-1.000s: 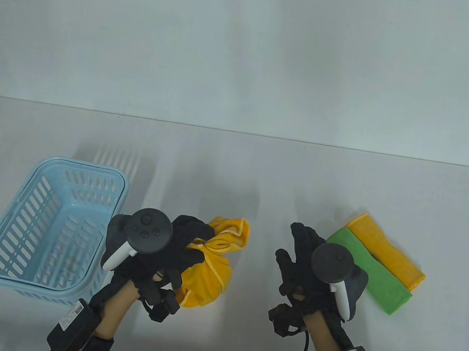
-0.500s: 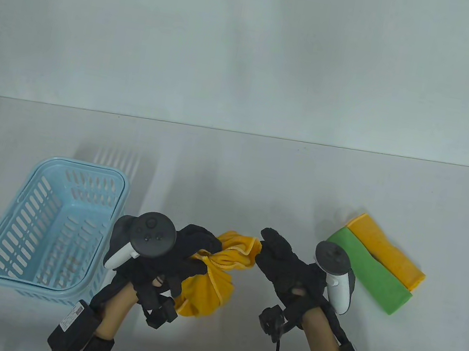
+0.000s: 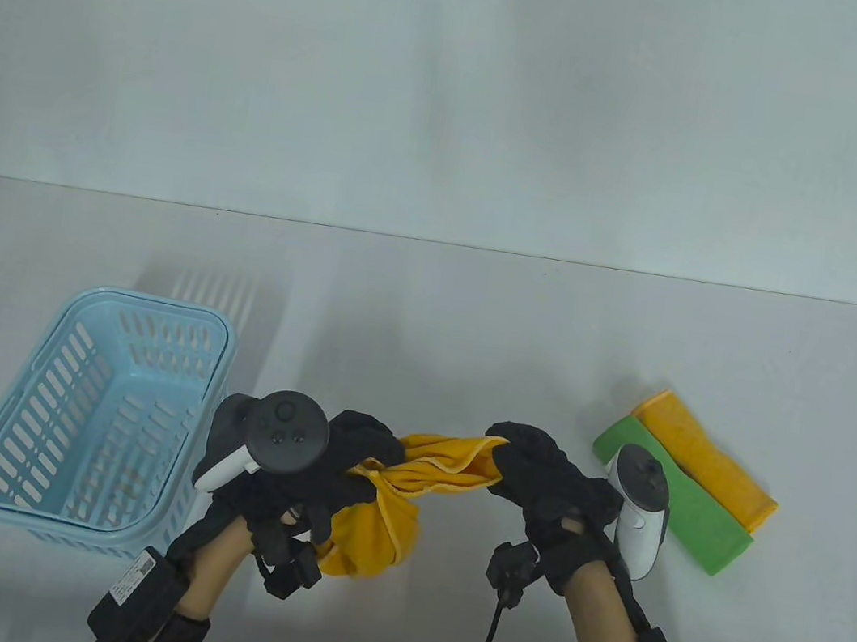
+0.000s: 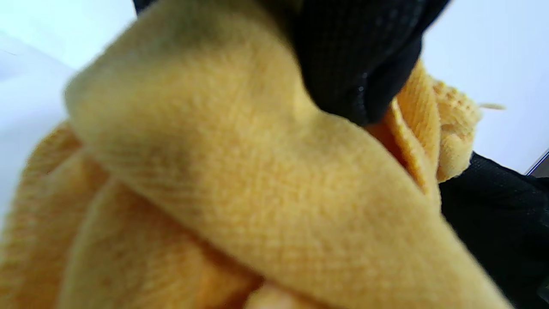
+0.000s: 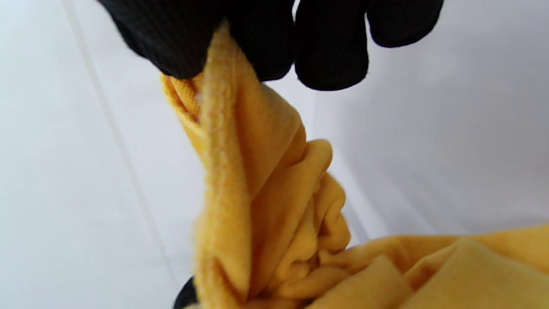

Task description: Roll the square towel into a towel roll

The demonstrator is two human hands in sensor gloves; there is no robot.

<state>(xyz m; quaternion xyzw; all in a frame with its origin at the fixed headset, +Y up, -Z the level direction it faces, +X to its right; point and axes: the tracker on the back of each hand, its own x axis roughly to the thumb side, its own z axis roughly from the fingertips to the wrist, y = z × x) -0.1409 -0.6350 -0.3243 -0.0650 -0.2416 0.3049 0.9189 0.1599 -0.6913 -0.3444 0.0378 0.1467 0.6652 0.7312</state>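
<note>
Table view shows the crumpled yellow square cloth towel [image 3: 399,497] held off the white table [image 3: 430,313] between both hands, near the front edge. The black-gloved left hand [image 3: 305,473] grips a bunched part of it, fingers curled round the cloth, and most of the fabric hangs in a loose pouch below and to the right of that grip. From there a twisted band of towel runs rightward to the black-gloved right hand [image 3: 548,489], whose fingertips pinch a hemmed edge. Right wrist view confirms this: the gloved fingers [image 5: 330,47] at the top close on the stitched border of the towel [image 5: 257,206], which hangs down in folds from the pinch. Left wrist view is filled by blurred yellow cloth [image 4: 223,180] with one black fingertip [image 4: 356,64] pressed into it from above.

Just left of the left hand's grip sits a light blue slotted plastic basket [image 3: 73,360], resting on the table. Just right of the right hand's pinch lie two finished rolls side by side and touching: a green rolled towel [image 3: 698,526] nearer the hand, and a yellow rolled towel [image 3: 708,462] beyond it.
</note>
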